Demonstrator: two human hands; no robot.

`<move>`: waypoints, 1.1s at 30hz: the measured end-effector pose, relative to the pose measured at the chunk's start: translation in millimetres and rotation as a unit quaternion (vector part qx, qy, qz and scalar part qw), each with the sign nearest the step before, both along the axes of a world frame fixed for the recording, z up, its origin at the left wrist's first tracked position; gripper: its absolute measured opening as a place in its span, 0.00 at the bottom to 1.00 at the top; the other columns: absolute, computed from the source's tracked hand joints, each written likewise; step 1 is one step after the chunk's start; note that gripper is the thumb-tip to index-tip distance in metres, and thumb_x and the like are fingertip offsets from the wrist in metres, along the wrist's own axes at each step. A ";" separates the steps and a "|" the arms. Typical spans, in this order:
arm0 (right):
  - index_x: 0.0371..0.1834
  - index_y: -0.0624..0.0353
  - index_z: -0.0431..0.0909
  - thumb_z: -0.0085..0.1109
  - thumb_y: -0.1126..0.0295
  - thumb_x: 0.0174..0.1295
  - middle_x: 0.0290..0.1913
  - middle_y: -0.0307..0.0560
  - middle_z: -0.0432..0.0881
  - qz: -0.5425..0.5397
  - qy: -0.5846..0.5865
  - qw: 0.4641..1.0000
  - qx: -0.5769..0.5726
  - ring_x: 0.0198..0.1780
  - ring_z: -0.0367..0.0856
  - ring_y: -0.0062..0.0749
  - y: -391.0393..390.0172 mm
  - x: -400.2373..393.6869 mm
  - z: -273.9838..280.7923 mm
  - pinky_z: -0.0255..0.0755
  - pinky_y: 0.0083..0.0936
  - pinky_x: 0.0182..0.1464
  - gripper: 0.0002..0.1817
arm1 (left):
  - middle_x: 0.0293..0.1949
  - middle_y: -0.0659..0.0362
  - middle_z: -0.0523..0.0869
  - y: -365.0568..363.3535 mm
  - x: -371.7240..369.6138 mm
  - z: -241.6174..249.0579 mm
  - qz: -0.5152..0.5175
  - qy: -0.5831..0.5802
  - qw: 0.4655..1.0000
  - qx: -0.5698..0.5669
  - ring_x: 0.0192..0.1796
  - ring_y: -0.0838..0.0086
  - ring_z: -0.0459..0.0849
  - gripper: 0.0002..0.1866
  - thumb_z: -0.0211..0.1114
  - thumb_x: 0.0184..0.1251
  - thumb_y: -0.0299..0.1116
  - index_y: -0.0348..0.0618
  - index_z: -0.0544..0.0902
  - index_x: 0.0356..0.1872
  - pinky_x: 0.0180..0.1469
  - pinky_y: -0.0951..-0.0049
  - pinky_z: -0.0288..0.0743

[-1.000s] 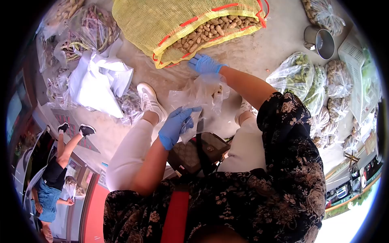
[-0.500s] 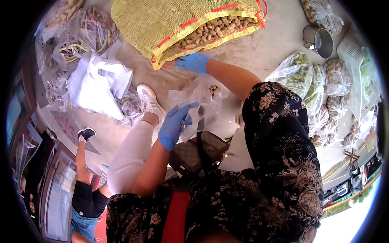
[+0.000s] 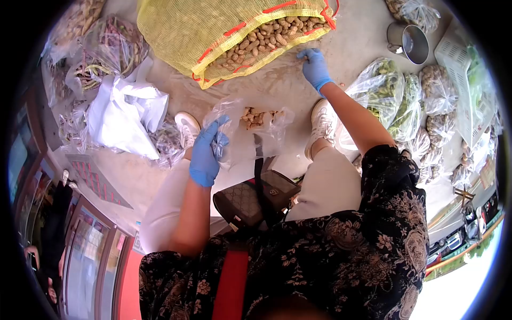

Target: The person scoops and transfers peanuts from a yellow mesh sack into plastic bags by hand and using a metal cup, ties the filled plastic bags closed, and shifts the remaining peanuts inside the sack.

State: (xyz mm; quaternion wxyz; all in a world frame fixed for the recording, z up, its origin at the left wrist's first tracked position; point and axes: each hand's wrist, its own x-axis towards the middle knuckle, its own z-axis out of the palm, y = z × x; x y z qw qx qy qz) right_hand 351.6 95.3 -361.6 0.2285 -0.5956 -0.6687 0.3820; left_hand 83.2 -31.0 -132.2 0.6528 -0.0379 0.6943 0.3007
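A clear plastic bag (image 3: 240, 140) with some peanuts (image 3: 255, 117) in it hangs between my knees. My blue-gloved left hand (image 3: 208, 152) holds the bag by its left side, fingers closed on the film. Ahead lies a yellow mesh sack (image 3: 186, 34) with red drawstring, its mouth toward me, full of unshelled peanuts (image 3: 261, 40). My right hand (image 3: 316, 70), also gloved in blue, is just off the right part of the sack's lower edge. Its fingers are partly stretched out toward the sack, with nothing seen in them.
On the left lie a white plastic bag (image 3: 125, 114) and bagged long beans (image 3: 106, 58). Bags of green produce (image 3: 381, 90), more filled bags (image 3: 438, 90), a metal mug (image 3: 413, 44) and a white crate (image 3: 461, 80) stand right. A brown handbag (image 3: 256, 197) hangs at my lap.
My right hand has moved right along the sack's edge. My left hand has shifted left with the plastic bag, and more of the peanuts inside show. The person at lower left has left that spot.
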 end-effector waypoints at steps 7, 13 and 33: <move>0.42 0.63 0.73 0.53 0.77 0.54 0.39 0.53 0.75 0.316 0.283 0.882 -0.207 0.38 0.73 0.41 -100.7 -83.2 130.9 0.69 0.30 0.43 0.11 | 0.20 0.67 0.73 -4.9 -1.9 -1.4 0.007 0.006 1.000 -0.011 0.19 0.87 0.65 0.18 0.51 0.68 0.40 0.41 0.78 0.51 0.20 0.87 0.57; 0.49 0.63 0.72 0.63 0.49 0.45 0.42 0.54 0.78 0.552 -0.108 0.822 -0.090 0.47 0.77 0.45 -100.8 -9.3 30.5 0.70 0.33 0.49 0.34 | 0.16 0.70 0.68 8.3 21.6 -9.0 -0.015 -0.039 0.999 -0.034 0.17 0.88 0.62 0.18 0.52 0.67 0.40 0.40 0.78 0.50 0.19 0.86 0.53; 0.51 0.55 0.74 0.38 0.64 0.65 0.39 0.48 0.83 0.325 -0.645 0.689 -0.068 0.49 0.78 0.38 95.8 144.7 73.8 0.40 0.38 0.69 0.17 | 0.31 0.64 0.78 65.5 152.0 -198.1 -0.124 -0.135 0.978 0.103 0.30 0.81 0.74 0.16 0.56 0.66 0.41 0.41 0.78 0.46 0.36 0.80 0.70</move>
